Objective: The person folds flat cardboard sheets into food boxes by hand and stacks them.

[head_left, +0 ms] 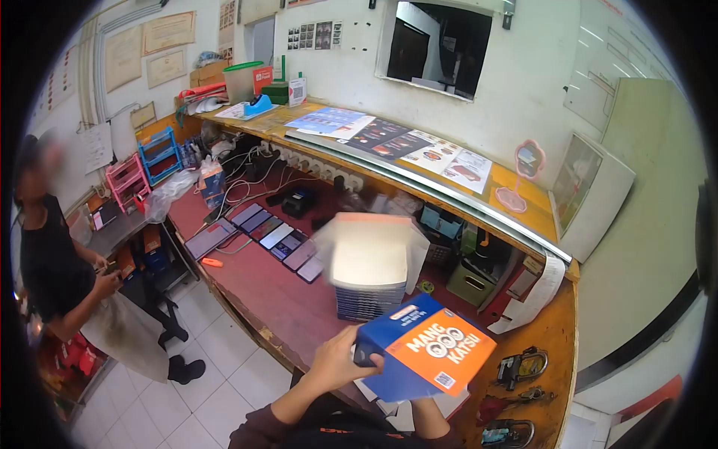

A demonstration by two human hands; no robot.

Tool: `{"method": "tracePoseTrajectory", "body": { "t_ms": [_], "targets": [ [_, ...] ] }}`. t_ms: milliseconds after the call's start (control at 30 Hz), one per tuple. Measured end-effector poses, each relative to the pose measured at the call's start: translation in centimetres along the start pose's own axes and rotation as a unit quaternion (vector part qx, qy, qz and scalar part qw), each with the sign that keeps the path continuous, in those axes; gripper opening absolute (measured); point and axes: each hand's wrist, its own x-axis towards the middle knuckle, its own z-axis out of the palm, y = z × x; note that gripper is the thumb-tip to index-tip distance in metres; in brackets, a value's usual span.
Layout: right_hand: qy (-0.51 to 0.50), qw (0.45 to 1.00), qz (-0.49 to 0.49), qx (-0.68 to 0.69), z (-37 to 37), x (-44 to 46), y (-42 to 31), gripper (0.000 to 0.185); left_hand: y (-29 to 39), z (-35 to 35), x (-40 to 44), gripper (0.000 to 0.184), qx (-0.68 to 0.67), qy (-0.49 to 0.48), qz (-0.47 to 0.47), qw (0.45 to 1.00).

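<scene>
A blue and orange cardboard box (430,344) printed "MANG KATSU" is held low in front of me, tilted. My left hand (345,364) is closed on the box's near left side, with the thumb over its edge. My right forearm (430,417) reaches up under the box, which hides that hand and its fingers. Just beyond the box stands a tall stack of flat blue-edged cardboard pieces (369,301), with a pale, blurred piece of card or paper (370,254) on top.
Several phones (281,239) lie in rows on the red tabletop (254,288), near an orange marker (212,263). Padlocks (522,367) rest at the right. A raised wooden shelf (419,168) runs along the wall. Another person (56,254) stands at the left.
</scene>
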Motion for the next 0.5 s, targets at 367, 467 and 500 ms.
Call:
{"method": "tracePoseTrajectory", "body": {
  "t_ms": [367,467,500],
  "targets": [
    [-0.036,0.951,0.014,-0.307,-5.8,0.6,-1.2,0.015,-8.2,2.7,8.4,0.041,-0.086,-0.112,0.122,0.983],
    [-0.050,0.951,0.033,-0.303,-6.9,0.7,0.0,0.017,-15.0,0.2,12.5,0.027,0.237,0.013,0.203,0.950],
    [-0.063,0.948,0.038,-0.310,-6.9,1.0,0.3,0.021,-16.1,-0.8,12.5,0.027,0.238,0.015,0.205,0.949]
  ]
}}
